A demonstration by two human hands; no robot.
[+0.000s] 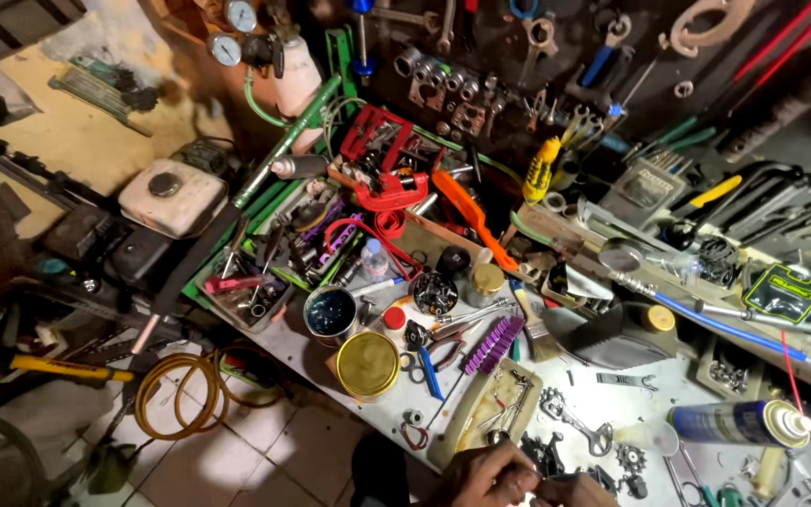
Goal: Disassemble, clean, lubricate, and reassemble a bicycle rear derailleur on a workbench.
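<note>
Both hands, L (481,474) & R (574,490), at tabletop (603,399) edge, pinching small metal part (539,481); blue spray can (739,422) nearby.

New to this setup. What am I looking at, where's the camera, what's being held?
There is one picture, from a camera on a person's head looking down at a cluttered workbench. No robot: the left hand and right hand meet at the bottom edge, pinching something small and metallic; what it is cannot be told. On the bench lie a gold tin lid, an open paint can, a purple brush, a blue spray can, a paintbrush and scattered wrenches. More tools hang on the wall behind.
</note>
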